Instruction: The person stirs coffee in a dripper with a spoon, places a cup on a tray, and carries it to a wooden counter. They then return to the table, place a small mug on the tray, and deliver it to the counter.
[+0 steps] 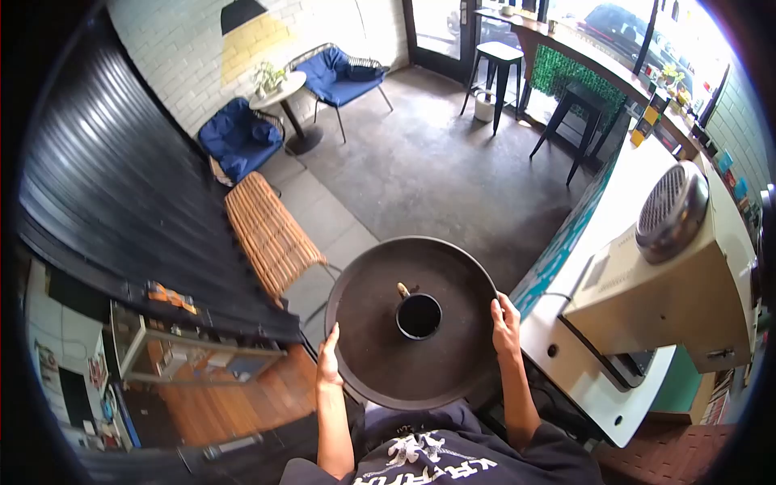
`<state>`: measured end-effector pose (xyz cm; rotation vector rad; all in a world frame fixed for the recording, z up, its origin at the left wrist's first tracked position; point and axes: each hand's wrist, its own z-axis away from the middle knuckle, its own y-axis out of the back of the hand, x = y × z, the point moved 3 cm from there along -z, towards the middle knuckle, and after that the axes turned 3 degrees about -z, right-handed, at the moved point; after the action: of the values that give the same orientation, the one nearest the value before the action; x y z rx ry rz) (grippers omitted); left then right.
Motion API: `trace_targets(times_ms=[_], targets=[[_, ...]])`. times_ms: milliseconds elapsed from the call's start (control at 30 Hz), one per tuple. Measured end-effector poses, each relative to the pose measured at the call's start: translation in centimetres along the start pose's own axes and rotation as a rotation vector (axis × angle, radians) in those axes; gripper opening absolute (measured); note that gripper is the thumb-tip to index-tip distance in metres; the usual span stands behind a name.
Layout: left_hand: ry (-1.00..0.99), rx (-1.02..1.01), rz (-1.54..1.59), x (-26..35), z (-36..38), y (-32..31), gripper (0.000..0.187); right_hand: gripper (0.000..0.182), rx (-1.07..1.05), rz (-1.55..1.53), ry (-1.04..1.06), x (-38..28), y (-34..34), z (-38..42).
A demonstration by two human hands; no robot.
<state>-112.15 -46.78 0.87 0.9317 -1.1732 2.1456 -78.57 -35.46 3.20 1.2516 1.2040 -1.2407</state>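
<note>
At opposite rims of a round dark tray (380, 356), the left hand (328, 360) and right hand (506, 323) each clasp its edge; a black cup (419, 315) stands near its centre.

a cup (419, 315) stood on the tray (380, 356), near its centre. the left hand (328, 360) and right hand (506, 323) gripped opposite rims. a bench (271, 234) lay beyond-left; a counter (638, 186) ran right, bearing what appeared to be a machine (679, 291).
</note>
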Motion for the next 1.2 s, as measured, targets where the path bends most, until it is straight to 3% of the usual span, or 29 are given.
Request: trace_targets(times_ms=[100,167,300,433,567,833,1200], targets=[[-0.001,-0.029,-0.05,3.6,-5.2,-1.3,0.043,0.025,0.045,0.001,-0.076,0.3,-2.4,-3.3],[0.08,-0.112,-0.035,5.4,-8.3,-2.3,0.043,0.026,0.097,0.009,0.06,0.6,-3.7,-5.6],[0.034,-0.107,-0.123,7.0,-15.5,-2.8,0.047,0.026,0.123,-0.106,-0.028,0.4,-6.3,-10.2],[0.15,-0.183,-0.012,9.1,-21.9,-6.5,0.047,0.026,0.185,-0.051,-0.027,1.6,-7.5,-15.9],[0.131,-0.183,-0.001,9.9,-29.5,-9.5,0.047,0.025,0.219,-0.066,-0.004,0.8,-8.5,-22.9],[0.214,-0.182,0.045,11.2,-44.1,-18.2,0.043,0.024,0.299,-0.1,0.008,-1.3,-9.2,-38.3],[0.372,-0.397,0.121,12.0,-60.4,-33.7,0.042,0.025,0.426,-0.113,0.04,-0.9,-5.5,-57.1]])
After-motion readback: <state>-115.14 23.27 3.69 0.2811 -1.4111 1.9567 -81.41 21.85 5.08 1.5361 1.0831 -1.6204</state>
